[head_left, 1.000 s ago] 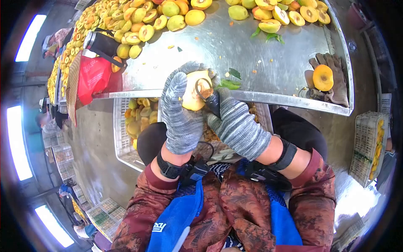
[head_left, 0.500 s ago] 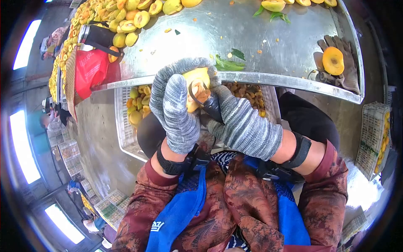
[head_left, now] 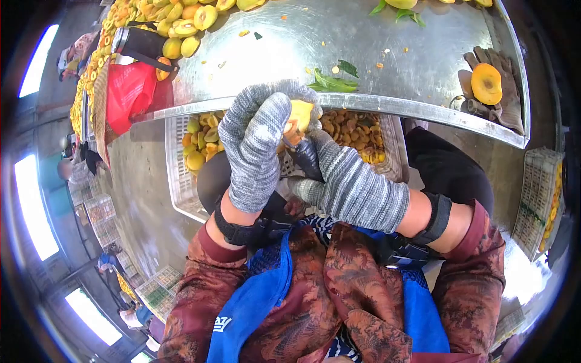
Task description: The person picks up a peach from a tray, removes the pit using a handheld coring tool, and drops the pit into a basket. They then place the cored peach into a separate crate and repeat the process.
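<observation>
My left hand (head_left: 256, 145), in a grey knitted glove, is wrapped round a yellow peach (head_left: 301, 114). The fruit's cut face is mostly hidden by the fingers. In a matching glove, my right hand (head_left: 360, 184) grips the black handle of a pitting tool (head_left: 307, 158). The tool's front end meets the peach, but its thin curved blade is barely visible now. Both hands are together just in front of the metal table's edge, above a white crate (head_left: 177, 172) with fruit pieces in it.
The metal table (head_left: 266, 54) carries piled peach halves (head_left: 204, 17) at left, green leaves (head_left: 333, 83), a red bag (head_left: 130, 94) and a dark cylindrical container (head_left: 142, 47). At right lie a brown glove (head_left: 513, 100) and a peach half (head_left: 486, 84). Another crate (head_left: 537, 199) stands right.
My left hand has rolled over the peach, covering more of its cut face. The curved blade that showed across the flesh is now mostly hidden. Both hands stay close together.
</observation>
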Demonstrator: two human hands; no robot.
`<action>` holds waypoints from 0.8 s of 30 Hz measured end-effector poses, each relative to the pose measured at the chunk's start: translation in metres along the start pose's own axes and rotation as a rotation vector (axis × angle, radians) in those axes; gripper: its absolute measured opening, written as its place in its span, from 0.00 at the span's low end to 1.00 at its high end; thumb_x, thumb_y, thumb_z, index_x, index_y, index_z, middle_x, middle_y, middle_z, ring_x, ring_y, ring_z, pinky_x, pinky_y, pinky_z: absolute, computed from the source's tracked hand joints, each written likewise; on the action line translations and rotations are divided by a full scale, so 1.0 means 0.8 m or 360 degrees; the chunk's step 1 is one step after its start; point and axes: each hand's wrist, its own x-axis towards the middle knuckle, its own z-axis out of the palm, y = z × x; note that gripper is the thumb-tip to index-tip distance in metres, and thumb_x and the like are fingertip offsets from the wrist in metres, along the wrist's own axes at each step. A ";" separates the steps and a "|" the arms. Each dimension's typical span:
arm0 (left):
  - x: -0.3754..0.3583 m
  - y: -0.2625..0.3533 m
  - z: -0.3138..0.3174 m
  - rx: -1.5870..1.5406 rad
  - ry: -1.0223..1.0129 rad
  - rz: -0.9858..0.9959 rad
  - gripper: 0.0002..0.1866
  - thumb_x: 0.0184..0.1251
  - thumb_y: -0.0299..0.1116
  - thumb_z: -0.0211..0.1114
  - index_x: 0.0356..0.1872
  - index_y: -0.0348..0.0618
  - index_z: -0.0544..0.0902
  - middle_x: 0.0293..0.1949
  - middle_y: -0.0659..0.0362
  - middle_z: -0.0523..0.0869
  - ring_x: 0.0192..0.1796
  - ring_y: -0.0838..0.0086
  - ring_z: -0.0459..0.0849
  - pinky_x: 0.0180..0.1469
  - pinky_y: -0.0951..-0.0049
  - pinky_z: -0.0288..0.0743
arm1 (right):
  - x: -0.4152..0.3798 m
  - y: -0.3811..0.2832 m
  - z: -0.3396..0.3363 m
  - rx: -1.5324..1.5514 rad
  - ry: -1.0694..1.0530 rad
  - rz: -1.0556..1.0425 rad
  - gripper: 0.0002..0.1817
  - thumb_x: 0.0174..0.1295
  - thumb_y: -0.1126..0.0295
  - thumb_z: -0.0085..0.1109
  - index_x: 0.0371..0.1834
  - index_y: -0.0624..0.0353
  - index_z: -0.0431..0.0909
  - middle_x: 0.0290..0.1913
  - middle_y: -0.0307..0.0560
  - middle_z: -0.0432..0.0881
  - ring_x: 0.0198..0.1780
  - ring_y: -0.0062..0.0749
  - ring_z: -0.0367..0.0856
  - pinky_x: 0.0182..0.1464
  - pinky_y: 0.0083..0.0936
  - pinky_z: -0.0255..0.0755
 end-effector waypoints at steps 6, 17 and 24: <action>0.028 0.018 -0.010 -0.0252 -0.0514 -0.0618 0.15 0.57 0.36 0.56 0.36 0.32 0.77 0.30 0.50 0.81 0.32 0.69 0.81 0.37 0.72 0.75 | 0.003 0.001 0.002 0.0035 -0.0008 -0.0031 0.35 0.51 0.69 0.61 0.59 0.70 0.54 0.43 0.52 0.75 0.44 0.30 0.76 0.45 0.24 0.70; 0.050 0.036 -0.008 -0.0136 -0.0679 -0.0422 0.11 0.55 0.34 0.59 0.35 0.36 0.79 0.29 0.56 0.82 0.32 0.77 0.81 0.35 0.80 0.74 | 0.008 -0.021 -0.014 0.0894 -0.0411 0.0688 0.27 0.53 0.74 0.58 0.56 0.66 0.59 0.42 0.43 0.74 0.41 0.20 0.73 0.43 0.18 0.69; 0.044 0.030 -0.005 -0.0180 -0.0587 -0.0419 0.11 0.54 0.34 0.60 0.34 0.36 0.79 0.30 0.57 0.82 0.32 0.76 0.81 0.36 0.78 0.74 | 0.007 -0.013 -0.007 0.0782 -0.0294 0.0541 0.24 0.53 0.76 0.56 0.54 0.64 0.62 0.38 0.39 0.73 0.39 0.16 0.70 0.39 0.16 0.69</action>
